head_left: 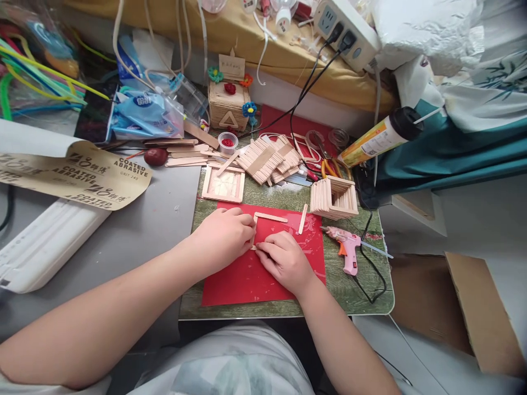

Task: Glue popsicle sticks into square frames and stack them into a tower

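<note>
My left hand is closed, its fingertips pinching an upright-lying craft stick on a red sheet. Another craft stick meets the upper end of that one, forming a corner. My right hand has its thumb and fingers pressed together at the lower end, where the tip of a craft stick peeks out; most of that stick is hidden under the fingers. To the right, a loose craft stick lies on the sheet. A pink glue gun rests beside the sheet, nozzle pointing left.
A stack of square stick frames stands at the right rear. Behind the sheet are a square stick panel and bundled craft sticks. Sandpaper curls at left. A drink cup leans near a power strip and cables.
</note>
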A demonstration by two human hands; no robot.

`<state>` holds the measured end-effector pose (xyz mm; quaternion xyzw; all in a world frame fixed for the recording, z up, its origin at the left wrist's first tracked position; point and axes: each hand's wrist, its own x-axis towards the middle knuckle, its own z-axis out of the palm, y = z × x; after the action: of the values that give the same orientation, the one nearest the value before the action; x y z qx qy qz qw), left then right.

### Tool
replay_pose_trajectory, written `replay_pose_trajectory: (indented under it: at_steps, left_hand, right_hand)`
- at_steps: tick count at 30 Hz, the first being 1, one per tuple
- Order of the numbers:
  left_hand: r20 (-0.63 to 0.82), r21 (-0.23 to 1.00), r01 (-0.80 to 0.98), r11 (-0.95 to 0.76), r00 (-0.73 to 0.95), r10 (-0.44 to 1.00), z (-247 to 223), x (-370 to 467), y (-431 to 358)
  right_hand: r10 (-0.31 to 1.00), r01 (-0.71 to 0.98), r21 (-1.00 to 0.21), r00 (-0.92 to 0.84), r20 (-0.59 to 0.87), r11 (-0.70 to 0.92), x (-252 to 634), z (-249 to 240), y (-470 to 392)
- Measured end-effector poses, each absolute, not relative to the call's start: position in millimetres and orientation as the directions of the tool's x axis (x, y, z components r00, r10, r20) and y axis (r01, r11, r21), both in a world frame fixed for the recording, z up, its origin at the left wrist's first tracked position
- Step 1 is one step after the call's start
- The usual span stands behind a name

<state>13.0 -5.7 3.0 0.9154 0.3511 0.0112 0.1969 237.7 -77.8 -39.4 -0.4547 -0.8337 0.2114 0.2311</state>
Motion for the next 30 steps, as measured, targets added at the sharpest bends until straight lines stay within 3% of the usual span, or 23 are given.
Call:
replay_pose_trajectory:
  at_steps: [10, 30]
  left_hand:
    - [-0.021, 0.379, 0.603, -0.702, 0.764, 0.645, -2.6, 11.8, -5.3]
    - [-0.065, 0.404, 0.63, -0.663, 0.743, 0.666, -2.0, 14.1, -5.5]
  right_hand:
    - [0.832, 0.671, -0.512, -0.523, 0.185, 0.536, 241.2, -40.1, -79.1]
    - [0.814, 0.663, -0.486, -0.537, 0.223, 0.57, 240.5, -38.0, -78.2]
